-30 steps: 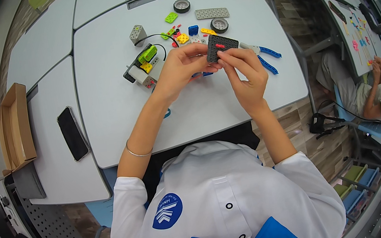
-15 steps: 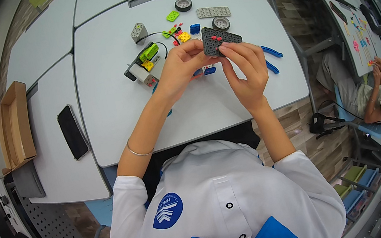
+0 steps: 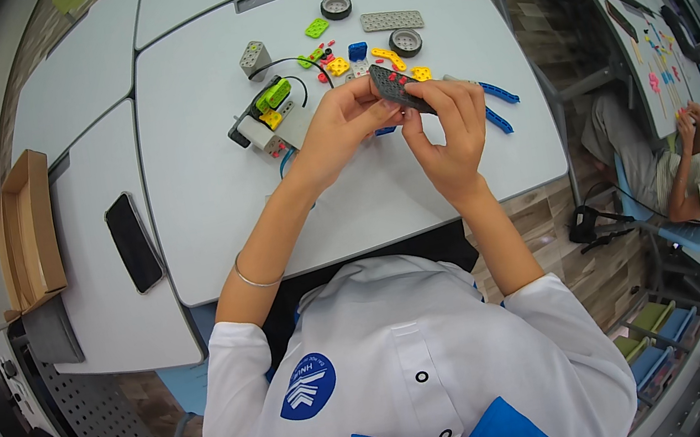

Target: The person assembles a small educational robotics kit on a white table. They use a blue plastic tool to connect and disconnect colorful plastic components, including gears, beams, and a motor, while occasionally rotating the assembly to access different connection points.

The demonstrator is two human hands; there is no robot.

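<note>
Between my two hands, above the white table [image 3: 222, 230], is a dark grey perforated building plate [image 3: 392, 87] with small red pins in it. My left hand [image 3: 345, 119] grips its left lower edge between thumb and fingers. On its right edge, the fingers of my right hand [image 3: 451, 114] are closed, thumb below. The plate is tilted, so its underside is hidden. Left of my left hand lies a built module [image 3: 264, 127] of grey, green and yellow parts with black cables. Blue curved beams [image 3: 496, 94] lie right of my right hand.
Beyond my hands are two grey wheels [image 3: 336, 7], a light grey perforated plate [image 3: 392, 22], a grey block [image 3: 254, 59], a yellow curved link [image 3: 388, 58] and small colored pieces. A black phone [image 3: 134, 243] and an open cardboard box [image 3: 28, 231] are at left. A person [image 3: 698, 169] sits at right.
The dark grey plate has tilted and come slightly lower, uncovering yellow pieces behind it. My right hand has turned a little with it; my left hand keeps nearly the same place.
</note>
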